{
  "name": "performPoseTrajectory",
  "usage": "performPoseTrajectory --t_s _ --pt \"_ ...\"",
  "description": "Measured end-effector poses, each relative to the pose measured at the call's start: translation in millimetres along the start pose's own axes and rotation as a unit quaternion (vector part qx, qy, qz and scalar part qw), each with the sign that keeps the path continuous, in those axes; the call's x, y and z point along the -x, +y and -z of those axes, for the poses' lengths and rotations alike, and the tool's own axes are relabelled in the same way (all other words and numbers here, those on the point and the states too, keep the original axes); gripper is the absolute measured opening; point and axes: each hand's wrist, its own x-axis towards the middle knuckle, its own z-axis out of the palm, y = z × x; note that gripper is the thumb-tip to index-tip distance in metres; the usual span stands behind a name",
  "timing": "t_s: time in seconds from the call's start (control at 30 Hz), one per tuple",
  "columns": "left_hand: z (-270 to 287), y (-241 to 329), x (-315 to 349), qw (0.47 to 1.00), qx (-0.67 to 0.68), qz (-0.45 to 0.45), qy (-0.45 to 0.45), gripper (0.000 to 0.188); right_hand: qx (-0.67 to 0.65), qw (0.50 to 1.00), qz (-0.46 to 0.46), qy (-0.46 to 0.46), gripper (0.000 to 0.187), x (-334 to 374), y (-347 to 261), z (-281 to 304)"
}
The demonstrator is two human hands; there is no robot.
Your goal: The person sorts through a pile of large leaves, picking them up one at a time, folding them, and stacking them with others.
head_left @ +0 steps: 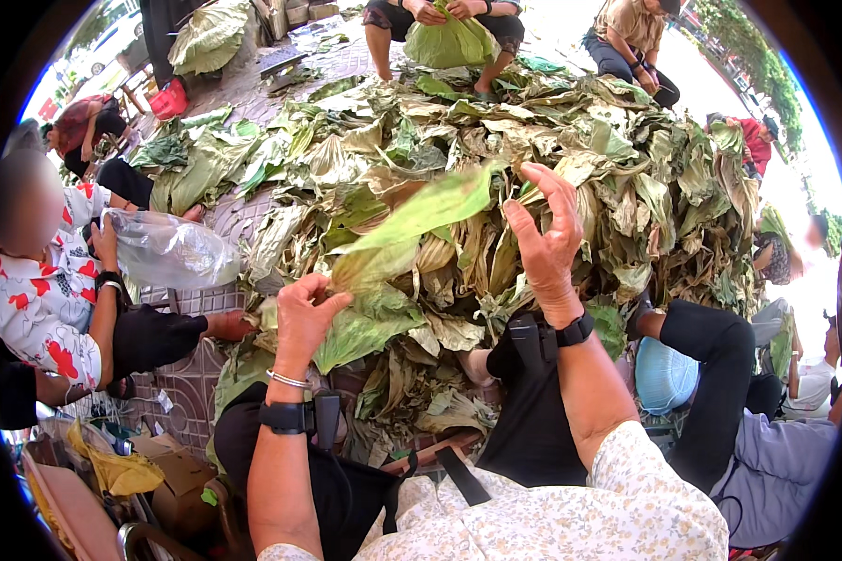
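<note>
A long green leaf (pixel 430 208), browned and motion-blurred at its near end, stretches above the pile between my hands. My left hand (pixel 307 316) is closed in a pinch at the leaf's near end; the exact grip is partly hidden by the fingers. Just past the far tip, my right hand (pixel 544 234) is raised, its thumb and fingers spread and holding nothing. Below the leaf, a broader green leaf (pixel 370 327) lies close to my left hand. A large heap of dried, wilted leaves (pixel 683 196) fills the ground in front of me.
To my left sits a person with a clear plastic bag (pixel 173 248). A cardboard box (pixel 180 481) and yellow cloth (pixel 117 467) lie at lower left. At right is a blue basket (pixel 664 374) beside a person's bent leg. Across the heap, someone holds a green leaf bundle (pixel 449 42).
</note>
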Motion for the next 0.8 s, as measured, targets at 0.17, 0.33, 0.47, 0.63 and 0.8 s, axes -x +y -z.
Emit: performPoseTrajectory --t_s 0.17,0.33,0.47,0.63,0.8 --pt "-2 -10 -10 0.848 0.516 0.114 0.030 0.013 -0.153 0.975 -0.065 -0.148 0.033 28 -23 -25" --pt "-9 14 -7 0.786 0.597 0.160 0.014 0.021 -0.162 0.940 -0.001 -0.299 0.048 63 -48 -57" --pt "-27 -9 -3 0.801 0.565 0.198 0.013 0.023 -0.175 0.914 0.004 -0.367 0.082 81 -63 -69" --pt "-40 11 3 0.796 0.561 0.222 0.047 0.019 -0.135 0.893 -0.007 -0.429 0.077 96 -72 -68" --pt "-32 7 4 0.818 0.532 0.215 0.024 0.011 -0.173 0.884 -0.078 -0.428 0.067 99 -53 -78"
